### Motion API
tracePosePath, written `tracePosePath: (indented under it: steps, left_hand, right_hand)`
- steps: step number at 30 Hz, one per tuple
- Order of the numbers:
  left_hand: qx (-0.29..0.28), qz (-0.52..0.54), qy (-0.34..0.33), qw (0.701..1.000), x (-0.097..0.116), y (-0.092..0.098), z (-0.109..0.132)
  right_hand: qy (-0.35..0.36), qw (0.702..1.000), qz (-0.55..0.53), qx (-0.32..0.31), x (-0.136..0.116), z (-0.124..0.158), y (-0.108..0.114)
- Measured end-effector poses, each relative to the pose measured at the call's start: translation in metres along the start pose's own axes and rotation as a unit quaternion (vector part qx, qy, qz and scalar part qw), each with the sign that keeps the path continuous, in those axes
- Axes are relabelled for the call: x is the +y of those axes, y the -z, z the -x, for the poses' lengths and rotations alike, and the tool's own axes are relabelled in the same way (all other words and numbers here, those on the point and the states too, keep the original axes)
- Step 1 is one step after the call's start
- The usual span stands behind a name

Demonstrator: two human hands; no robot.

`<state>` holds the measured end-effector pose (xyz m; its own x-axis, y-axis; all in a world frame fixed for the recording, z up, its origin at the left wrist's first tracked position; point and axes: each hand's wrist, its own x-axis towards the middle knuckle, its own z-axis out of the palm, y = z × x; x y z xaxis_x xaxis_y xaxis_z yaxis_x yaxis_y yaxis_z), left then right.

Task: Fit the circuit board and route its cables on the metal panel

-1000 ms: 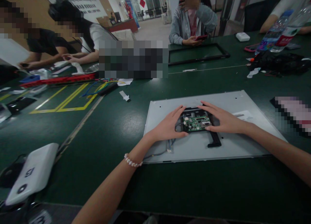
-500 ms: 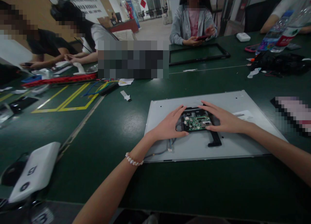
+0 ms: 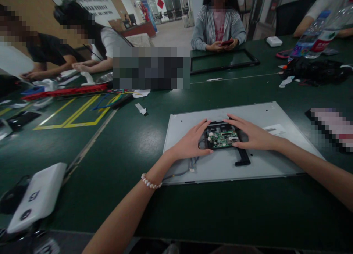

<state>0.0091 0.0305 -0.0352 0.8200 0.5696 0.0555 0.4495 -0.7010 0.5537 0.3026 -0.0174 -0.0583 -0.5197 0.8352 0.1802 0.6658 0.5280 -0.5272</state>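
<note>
- Left hand (image 3: 190,143) and right hand (image 3: 252,136) lay fingers spread, flanking the circuit board (image 3: 224,139) and touching its edges.
- Between the fingertips, the board sat on the grey panel (image 3: 275,162); the cable (image 3: 182,171) under the left fingers looked unconnected.

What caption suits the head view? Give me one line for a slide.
Left hand and right hand flank a green circuit board on a grey metal panel.

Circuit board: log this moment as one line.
left hand: on left edge of circuit board | right hand: on its right edge | board: in black frame on grey panel | panel: flat on green table
</note>
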Motion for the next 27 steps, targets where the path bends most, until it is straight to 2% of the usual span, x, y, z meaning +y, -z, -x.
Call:
tracePosePath:
  steps: [27]
  left_hand:
    - [0.005,0.005,-0.006,1.0,0.0025,-0.0011,-0.0002]
  right_hand:
    - [0.003,1.0,-0.018,-0.011,0.002,0.0013,0.0063]
